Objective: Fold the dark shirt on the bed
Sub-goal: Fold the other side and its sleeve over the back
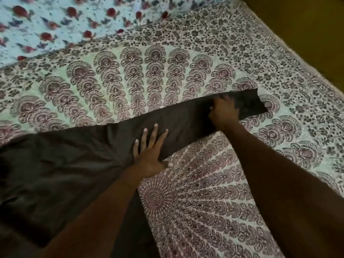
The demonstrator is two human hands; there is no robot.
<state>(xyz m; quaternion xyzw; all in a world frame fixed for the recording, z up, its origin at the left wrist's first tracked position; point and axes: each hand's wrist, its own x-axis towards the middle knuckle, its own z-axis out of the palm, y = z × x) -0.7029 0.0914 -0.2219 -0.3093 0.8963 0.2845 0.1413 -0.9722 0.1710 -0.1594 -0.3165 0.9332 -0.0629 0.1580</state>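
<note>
The dark shirt (61, 170) lies spread on the bed, its body at the lower left and one long sleeve (186, 120) stretched out flat toward the upper right. My left hand (150, 153) presses flat on the sleeve near the shoulder, fingers straight and spread. Farther along, near the cuff end (251, 105), my right hand (223, 112) rests on the sleeve with its fingers laid on the cloth; whether they pinch it I cannot tell.
A patterned mandala bedspread (204, 192) covers the bed. A floral sheet with red roses (65, 21) lies at the far side. The bed's edge runs down the right, with a dark yellowish floor or wall (307, 25) beyond it.
</note>
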